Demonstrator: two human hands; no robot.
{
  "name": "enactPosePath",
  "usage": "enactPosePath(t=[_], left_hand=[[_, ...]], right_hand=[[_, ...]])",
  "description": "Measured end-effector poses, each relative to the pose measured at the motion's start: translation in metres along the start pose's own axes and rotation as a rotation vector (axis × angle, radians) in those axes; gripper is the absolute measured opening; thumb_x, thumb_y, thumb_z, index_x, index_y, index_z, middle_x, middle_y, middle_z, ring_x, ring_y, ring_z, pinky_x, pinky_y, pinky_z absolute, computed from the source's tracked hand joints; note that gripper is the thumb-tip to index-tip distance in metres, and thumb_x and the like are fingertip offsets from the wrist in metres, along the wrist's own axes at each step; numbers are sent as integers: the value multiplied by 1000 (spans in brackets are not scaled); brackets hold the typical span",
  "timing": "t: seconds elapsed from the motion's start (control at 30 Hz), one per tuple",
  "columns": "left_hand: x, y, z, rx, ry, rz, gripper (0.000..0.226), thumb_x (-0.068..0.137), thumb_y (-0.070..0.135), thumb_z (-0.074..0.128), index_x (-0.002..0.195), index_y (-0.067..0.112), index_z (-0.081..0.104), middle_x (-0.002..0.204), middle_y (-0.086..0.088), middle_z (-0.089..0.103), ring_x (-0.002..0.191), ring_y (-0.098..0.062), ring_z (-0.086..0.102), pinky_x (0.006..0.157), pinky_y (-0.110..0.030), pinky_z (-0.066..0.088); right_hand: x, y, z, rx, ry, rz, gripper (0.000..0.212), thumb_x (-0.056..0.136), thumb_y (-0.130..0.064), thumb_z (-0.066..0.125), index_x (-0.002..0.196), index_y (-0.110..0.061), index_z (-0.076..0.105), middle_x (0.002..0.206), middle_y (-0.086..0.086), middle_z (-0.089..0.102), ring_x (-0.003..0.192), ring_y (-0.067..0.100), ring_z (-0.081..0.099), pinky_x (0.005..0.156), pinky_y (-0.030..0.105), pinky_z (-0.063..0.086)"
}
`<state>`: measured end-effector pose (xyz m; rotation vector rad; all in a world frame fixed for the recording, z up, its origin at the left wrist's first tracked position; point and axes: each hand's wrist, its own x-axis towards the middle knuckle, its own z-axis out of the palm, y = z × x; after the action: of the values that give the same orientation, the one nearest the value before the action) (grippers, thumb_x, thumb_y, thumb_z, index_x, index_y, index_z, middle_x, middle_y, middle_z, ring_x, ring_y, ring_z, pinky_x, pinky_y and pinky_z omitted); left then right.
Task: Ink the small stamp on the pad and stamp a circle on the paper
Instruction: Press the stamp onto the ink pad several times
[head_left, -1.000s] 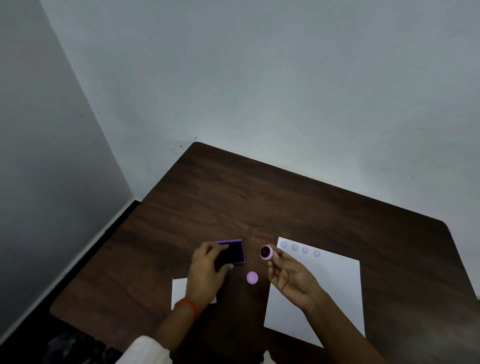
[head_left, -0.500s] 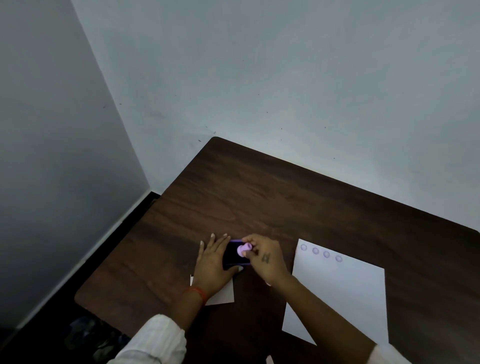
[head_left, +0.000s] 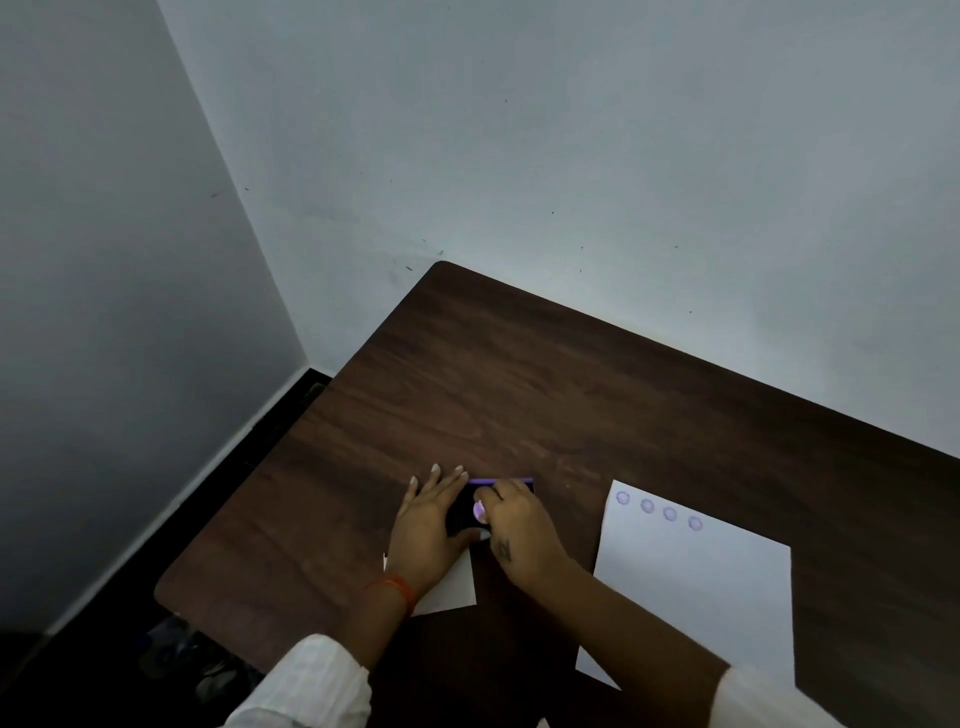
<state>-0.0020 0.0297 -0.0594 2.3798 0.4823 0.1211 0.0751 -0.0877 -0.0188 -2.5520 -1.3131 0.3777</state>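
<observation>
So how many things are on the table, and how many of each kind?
Paper sheets: 2, a big sheet and a small sheet
Ink pads: 1, the ink pad
Stamps: 1, the small stamp
Purple circles on the big sheet: 4, the first
Total: 4 things, plus 4 circles

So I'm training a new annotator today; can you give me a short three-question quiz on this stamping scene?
1. True or false: the stamp is pressed on the paper.
2. How many circles are already printed along the paper's top edge?
3. Which hand steadies the ink pad? A) left hand B) right hand C) neither

Key:
1. False; the right hand holds it down on the ink pad.
2. Four.
3. A; it lies flat along the pad's left side.
</observation>
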Motion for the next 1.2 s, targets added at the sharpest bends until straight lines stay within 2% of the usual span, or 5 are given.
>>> enactPosePath(t=[0.2,0.4,0.6,1.0,1.2], left_hand=[[2,-2,1,-5,-12,0,72,78,39,67,139,20,34,150,0,35,143,-20,18,119,-36,5],[3,-6,3,-26,-9,-3,73,76,42,69,139,22,35,149,0,37,143,-20,19,118,-35,5],[3,-8,5,-31,-7,-3,75,76,45,68,139,20,36,149,1,37,143,-20,19,119,-37,7],[6,-3,2,-56,-29,-18,74,75,40,70,139,20,36,150,0,36,144,-20,17,120,-38,5],[5,-2,-1,-65,-23,-14,74,75,39,70,138,21,36,149,-1,37,143,-21,18,118,-36,3]], right_hand=[[0,7,-6,27,-56,-67,32,93,-11,43,124,-7,49,130,14,53,122,25,45,103,33,38],[17,12,-24,252,18,57,19,86,-6,50,85,4,66,91,24,66,84,35,62,79,40,47],[16,10,-9,-15,-50,-93,30,85,-8,51,114,-2,54,114,16,59,106,30,51,90,38,43],[22,11,-16,-135,-159,-155,40,86,-8,52,125,0,45,123,20,53,114,33,46,97,40,40],[26,3,-18,120,-35,98,23,85,-11,41,77,-4,62,82,16,58,79,26,54,70,30,39]])
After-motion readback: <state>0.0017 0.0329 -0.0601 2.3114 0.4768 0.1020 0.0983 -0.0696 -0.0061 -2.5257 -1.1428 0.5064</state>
